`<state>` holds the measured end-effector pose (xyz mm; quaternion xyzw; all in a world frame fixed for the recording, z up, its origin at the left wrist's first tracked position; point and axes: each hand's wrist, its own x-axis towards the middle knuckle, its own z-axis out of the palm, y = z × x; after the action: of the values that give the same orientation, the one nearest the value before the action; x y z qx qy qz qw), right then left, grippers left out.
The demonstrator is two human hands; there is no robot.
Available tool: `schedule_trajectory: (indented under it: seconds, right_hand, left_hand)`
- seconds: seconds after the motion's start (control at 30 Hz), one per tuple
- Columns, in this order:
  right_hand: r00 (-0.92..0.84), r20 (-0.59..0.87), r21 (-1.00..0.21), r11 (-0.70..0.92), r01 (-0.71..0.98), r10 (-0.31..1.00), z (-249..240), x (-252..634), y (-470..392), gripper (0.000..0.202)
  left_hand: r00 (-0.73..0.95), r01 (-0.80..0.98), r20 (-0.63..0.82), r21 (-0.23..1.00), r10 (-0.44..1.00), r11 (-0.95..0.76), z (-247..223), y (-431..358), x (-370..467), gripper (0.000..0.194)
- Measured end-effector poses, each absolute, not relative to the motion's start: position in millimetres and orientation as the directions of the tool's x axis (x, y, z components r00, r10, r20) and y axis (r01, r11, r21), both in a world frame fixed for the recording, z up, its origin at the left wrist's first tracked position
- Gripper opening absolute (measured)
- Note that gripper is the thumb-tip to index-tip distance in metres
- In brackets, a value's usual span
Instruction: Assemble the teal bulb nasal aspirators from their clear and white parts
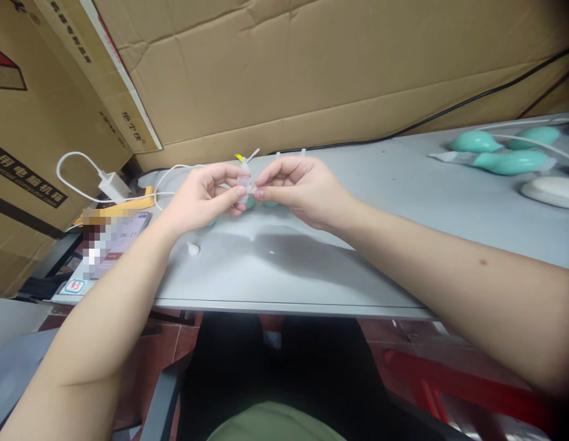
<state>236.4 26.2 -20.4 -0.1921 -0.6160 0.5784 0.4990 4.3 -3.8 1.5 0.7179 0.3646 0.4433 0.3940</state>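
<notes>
Over the table, my left hand (pixel 206 195) pinches a small translucent plastic piece (pixel 243 182) between thumb and fingers. The fingertips of my right hand (pixel 312 187) are closed at the right end of that same piece; its exact kind is not clear. Partly hidden behind my hands, teal rounded objects (pixel 270 203) lie on the table with thin whitish stems rising near them. A small white drop-shaped piece (pixel 193 248) rests on the tabletop, nearer to me than my left hand.
On the grey table (pixel 357 269), teal bulb-shaped objects (pixel 477 141) and a white mouse (pixel 553 191) lie at the right. A phone (pixel 121 245), yellow power strip (pixel 123 208) and white charger (pixel 114 185) are at the left. Cardboard (pixel 312 73) stands behind, with a black cable (pixel 449 110).
</notes>
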Motion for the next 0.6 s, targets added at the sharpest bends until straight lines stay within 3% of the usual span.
schedule_trajectory:
  seconds: [0.33, 0.6]
  right_hand:
    - [-0.422, 0.389, -0.915, 0.292, -0.277, 0.819, -15.7, 235.9, 23.5, 0.050]
    - [-0.428, 0.435, -0.896, 0.335, -0.291, 0.792, -15.0, 236.0, 23.3, 0.042]
  left_hand:
    - [0.353, 0.183, 0.379, 0.869, 0.856, -0.460, -0.6, -1.8, 2.7, 0.065]
    - [0.353, 0.183, 0.389, 0.863, 0.851, -0.470, -1.5, -1.6, 2.3, 0.064]
